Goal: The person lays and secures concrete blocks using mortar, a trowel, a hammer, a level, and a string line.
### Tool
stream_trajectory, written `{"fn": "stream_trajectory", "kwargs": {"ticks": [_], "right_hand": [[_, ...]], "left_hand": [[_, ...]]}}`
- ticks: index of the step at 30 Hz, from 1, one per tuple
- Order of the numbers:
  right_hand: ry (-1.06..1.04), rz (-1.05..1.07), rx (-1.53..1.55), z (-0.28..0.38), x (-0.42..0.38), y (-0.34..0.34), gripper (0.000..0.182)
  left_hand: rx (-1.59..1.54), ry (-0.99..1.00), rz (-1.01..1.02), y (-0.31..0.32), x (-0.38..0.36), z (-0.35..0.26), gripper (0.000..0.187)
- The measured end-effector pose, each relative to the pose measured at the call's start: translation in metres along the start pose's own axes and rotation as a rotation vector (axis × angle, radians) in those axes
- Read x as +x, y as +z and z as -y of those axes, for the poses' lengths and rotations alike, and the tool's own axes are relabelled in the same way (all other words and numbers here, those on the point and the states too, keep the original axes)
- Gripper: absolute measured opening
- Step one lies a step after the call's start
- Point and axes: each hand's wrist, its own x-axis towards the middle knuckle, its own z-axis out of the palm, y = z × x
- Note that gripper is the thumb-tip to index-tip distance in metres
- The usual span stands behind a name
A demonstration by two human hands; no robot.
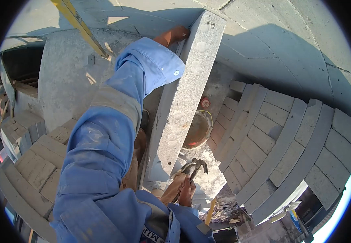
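Note:
A long, pale, rough concrete piece (189,89) with round patches on its narrow face runs from the grey wall down towards me. At its far end my left hand (174,35) touches its left side, the arm stretched out in a blue sleeve; its fingers are mostly hidden. Near my body, right of the concrete's near end, my right hand (186,192) is closed round the handle of a claw hammer (198,163), its metal head up. The hammer does not appear to touch the concrete.
Stacked grey blocks (274,133) stand to the right, more blocks (38,168) at lower left. A bucket (197,131) and a small red round thing (205,102) are beyond the hammer. A yellow bar (80,26) leans at upper left; a grey wall (272,48) rises ahead.

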Motion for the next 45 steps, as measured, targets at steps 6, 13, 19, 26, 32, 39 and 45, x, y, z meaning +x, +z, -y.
{"fn": "stream_trajectory", "kwargs": {"ticks": [6, 13, 19, 26, 32, 39, 45], "right_hand": [[0.016, 0.005, -0.016, 0.007, 0.007, 0.004, 0.034], [-0.011, 0.105, -0.100, 0.051, 0.035, 0.023, 0.031], [-0.240, 0.095, -0.014, 0.135, 0.032, 0.055, 0.031], [-0.163, 0.133, -0.085, 0.095, 0.032, 0.046, 0.031], [-0.019, 0.116, -0.067, 0.037, 0.043, 0.027, 0.032], [-0.037, 0.113, -0.143, 0.007, 0.057, 0.004, 0.035], [0.024, 0.102, -0.082, 0.021, 0.058, 0.018, 0.031]], "left_hand": [[-0.302, -0.267, 0.004, 0.008, 0.000, -0.009, 0.017], [-0.004, -0.225, 0.278, 0.003, 0.014, -0.003, 0.021], [-0.362, -0.337, 0.119, -0.005, -0.009, -0.018, 0.025], [-0.058, -0.002, -0.061, 0.027, -0.013, 0.015, 0.045], [-0.366, -0.113, -0.056, 0.019, -0.015, 0.011, 0.034], [-0.662, -0.337, -0.009, 0.023, -0.014, 0.004, 0.029], [-0.585, -0.369, -0.031, -0.009, -0.024, -0.030, 0.020]]}}
